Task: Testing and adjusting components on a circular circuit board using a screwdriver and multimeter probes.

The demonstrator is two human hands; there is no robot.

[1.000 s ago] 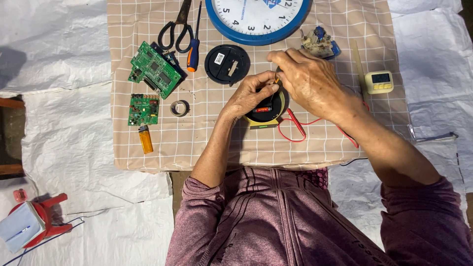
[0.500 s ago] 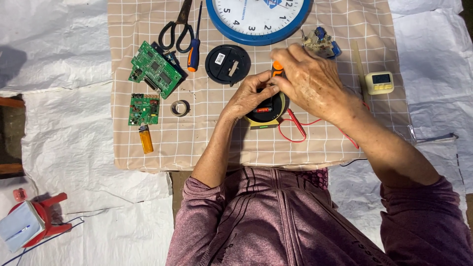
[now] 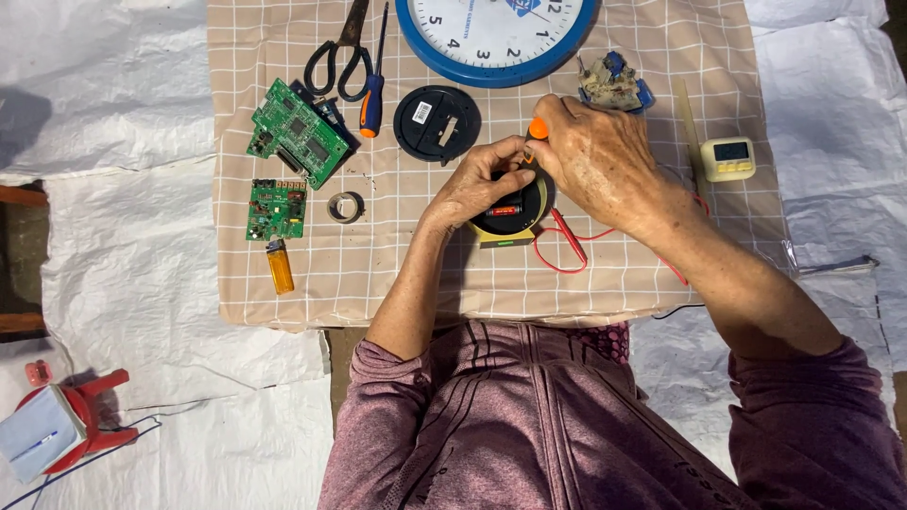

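Left hand clamps the round black-and-yellow device from its left; right hand grips an orange-handled tool, pointing down into it from above-right.

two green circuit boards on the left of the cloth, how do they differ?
The upper circuit board is the bigger of the two and lies turned at an angle to the grid of the checked cloth; the lower circuit board is smaller and sits square to it. The upper one lies beside the scissors and screwdriver; the lower one sits just above an orange lighter. Both are green, lie flat, components up, and neither hand touches them.
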